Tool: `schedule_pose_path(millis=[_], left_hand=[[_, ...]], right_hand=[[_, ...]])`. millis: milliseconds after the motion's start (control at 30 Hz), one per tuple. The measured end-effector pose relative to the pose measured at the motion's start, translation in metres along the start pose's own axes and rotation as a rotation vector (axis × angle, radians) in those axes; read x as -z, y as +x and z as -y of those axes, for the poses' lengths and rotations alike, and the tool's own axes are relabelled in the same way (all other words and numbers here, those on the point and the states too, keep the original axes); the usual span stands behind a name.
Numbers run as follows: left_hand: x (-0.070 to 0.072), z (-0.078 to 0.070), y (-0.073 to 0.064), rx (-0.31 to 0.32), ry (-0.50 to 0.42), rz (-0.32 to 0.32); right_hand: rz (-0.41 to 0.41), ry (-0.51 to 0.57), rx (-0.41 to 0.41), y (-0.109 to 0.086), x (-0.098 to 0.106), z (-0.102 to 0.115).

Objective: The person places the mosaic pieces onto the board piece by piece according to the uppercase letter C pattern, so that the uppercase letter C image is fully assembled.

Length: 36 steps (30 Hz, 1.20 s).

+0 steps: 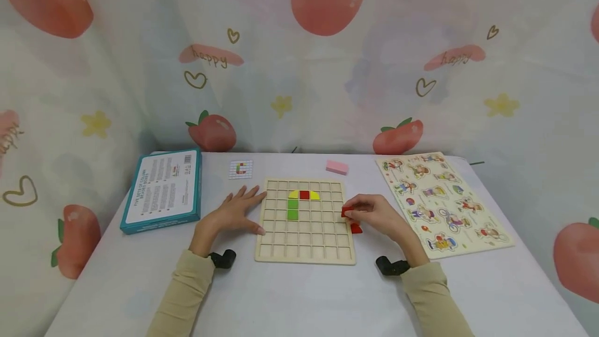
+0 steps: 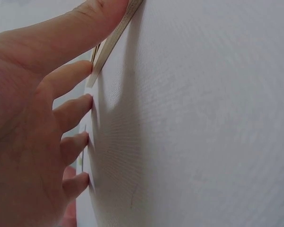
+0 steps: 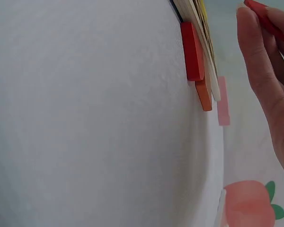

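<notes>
A wooden grid board (image 1: 324, 254) lies flat on the table. Yellow quarter-round tiles (image 1: 315, 195) flank a red square tile (image 1: 304, 195) in its upper part, with green square tiles (image 1: 292, 209) below on the left. My left hand (image 1: 236, 211) spreads its fingers at the board's left side, thumb and index fingertip right at the edge. Over the board's right edge, my right hand (image 1: 376, 215) pinches a small red tile (image 3: 270, 22) between thumb and fingers. Beside that edge, below the hand, lies another red piece (image 1: 356, 229); the right wrist view shows an orange block (image 3: 205, 94) near it.
A small pattern card (image 1: 241, 169) and a pink block (image 1: 337, 167) lie behind the board. At the left is a teal box (image 1: 161, 191); at the right, a wooden picture puzzle board (image 1: 442, 204). A printed curtain (image 1: 299, 92) hangs behind the table.
</notes>
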<state>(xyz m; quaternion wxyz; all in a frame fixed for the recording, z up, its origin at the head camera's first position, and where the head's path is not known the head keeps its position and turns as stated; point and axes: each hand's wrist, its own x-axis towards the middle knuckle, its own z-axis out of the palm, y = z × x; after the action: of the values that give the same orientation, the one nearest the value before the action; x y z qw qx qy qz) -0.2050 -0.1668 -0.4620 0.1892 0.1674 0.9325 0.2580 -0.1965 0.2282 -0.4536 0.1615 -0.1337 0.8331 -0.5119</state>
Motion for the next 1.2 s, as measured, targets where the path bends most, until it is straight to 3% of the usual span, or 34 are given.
schedule_pose_path(millis=[400, 600, 1200], left_hand=[[0.000, -0.001, 0.001, 0.009, 0.004, -0.005], [0.000, -0.001, 0.001, 0.007, 0.011, -0.002], [0.000, -0.003, -0.001, 0.011, 0.004, 0.000]], right_hand=[[0.091, -0.023, 0.011, 0.015, -0.013, 0.015], [0.153, -0.152, 0.085, 0.026, -0.020, 0.026], [0.253, -0.352, 0.145, 0.057, -0.049, 0.051]])
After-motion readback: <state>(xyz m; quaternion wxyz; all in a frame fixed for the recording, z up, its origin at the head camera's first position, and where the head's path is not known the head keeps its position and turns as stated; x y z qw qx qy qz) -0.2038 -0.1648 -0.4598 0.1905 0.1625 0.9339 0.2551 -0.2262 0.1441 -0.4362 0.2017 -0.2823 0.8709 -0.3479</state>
